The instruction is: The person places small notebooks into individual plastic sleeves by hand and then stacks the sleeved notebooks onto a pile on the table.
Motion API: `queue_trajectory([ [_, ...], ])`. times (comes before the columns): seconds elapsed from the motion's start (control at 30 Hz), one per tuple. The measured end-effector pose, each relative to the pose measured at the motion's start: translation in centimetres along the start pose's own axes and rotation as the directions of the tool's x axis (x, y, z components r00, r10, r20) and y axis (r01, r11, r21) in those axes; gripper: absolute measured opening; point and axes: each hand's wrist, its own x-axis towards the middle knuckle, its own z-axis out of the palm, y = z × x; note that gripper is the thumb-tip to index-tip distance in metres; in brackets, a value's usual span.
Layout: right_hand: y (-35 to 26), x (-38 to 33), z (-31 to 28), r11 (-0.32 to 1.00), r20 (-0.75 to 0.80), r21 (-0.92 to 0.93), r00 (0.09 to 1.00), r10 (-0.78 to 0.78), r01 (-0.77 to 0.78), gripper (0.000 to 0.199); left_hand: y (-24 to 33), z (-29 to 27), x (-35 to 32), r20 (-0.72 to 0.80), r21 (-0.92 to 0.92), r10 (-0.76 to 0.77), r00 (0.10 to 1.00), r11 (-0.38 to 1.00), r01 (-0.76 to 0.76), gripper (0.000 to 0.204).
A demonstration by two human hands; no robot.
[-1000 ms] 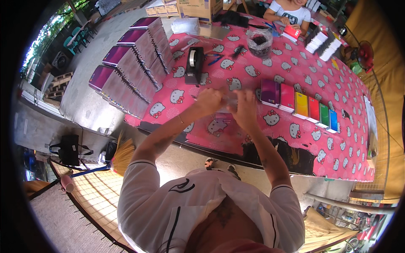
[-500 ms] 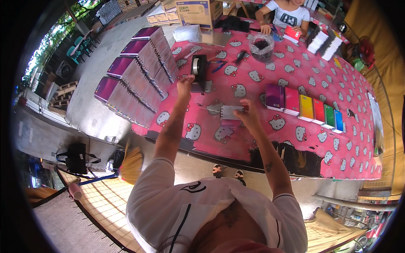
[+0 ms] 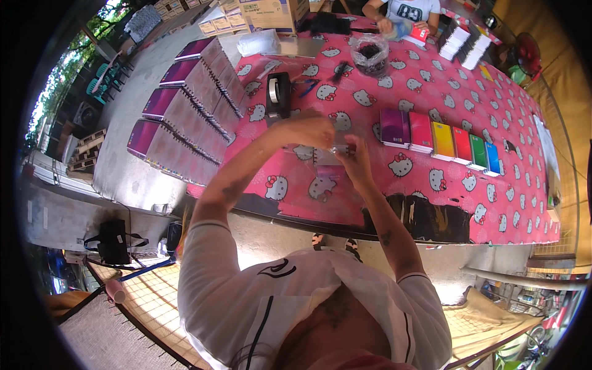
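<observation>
A small white-paged spiral notebook (image 3: 325,158) lies on the pink table near me, with clear plastic around it. My right hand (image 3: 356,161) grips its right edge between thumb and fingers. Over the notebook's top edge, my left hand (image 3: 311,131) is closed, slightly blurred, its fingertips close to the right hand's. A shiny clear bit, which looks like tape, shows between the two hands. Just beyond my left wrist stands a black tape dispenser (image 3: 279,95) with a roll in it.
Tall stacks of purple-covered spiral notebooks (image 3: 185,114) stand at the left. Rows of small coloured notebooks (image 3: 433,139) lie at the right. Farther off are blue-handled pliers (image 3: 308,88), a clear bag of black pieces (image 3: 370,57), cardboard boxes (image 3: 268,15) and a co-worker (image 3: 412,11) holding a red notebook.
My left hand has moved right from the tape dispenser to the small notebook. My right hand stays at the notebook's right side. The co-worker's hand has moved and is blurred.
</observation>
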Motion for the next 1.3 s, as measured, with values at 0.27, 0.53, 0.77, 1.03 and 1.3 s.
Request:
queue_trajectory([
  [0.27, -0.5, 0.4, 0.1, 0.970, 0.120, 0.205, 0.987, 0.108, -0.131, 0.054, -8.6, 8.8, 2.2, 0.308, -0.699, -0.117, 0.944, 0.645, 0.308, 0.031],
  [0.53, -0.4, -1.5, -0.4, 0.817, -0.026, 0.552, 0.976, 0.218, -0.167, 0.038, 4.6, 7.9, -1.4, -0.671, 0.318, 0.041, 0.740, 0.918, 0.238, 0.064],
  [0.77, 5.5, -8.8, -0.9, 0.373, 0.773, 0.454, 0.565, 0.288, -0.810, 0.049, 5.2, 9.7, -1.6, -0.460, -0.228, -0.369, 0.807, 0.928, 0.294, 0.088],
  [1.03, -0.7, -3.1, -5.5, 0.997, 0.412, 0.003, 0.908, -0.076, 0.082, 0.065, 4.7, 17.5, -7.2, -0.410, -0.891, -0.615, 0.673, 0.426, -0.154, 0.073],
  [1.3, -3.4, -2.0, -6.7, 0.973, 0.212, 0.229, 0.974, -0.082, 0.032, 0.043, 1.0, 9.7, -5.4, -0.618, -0.757, -0.664, 0.420, 0.647, -0.091, 0.032],
])
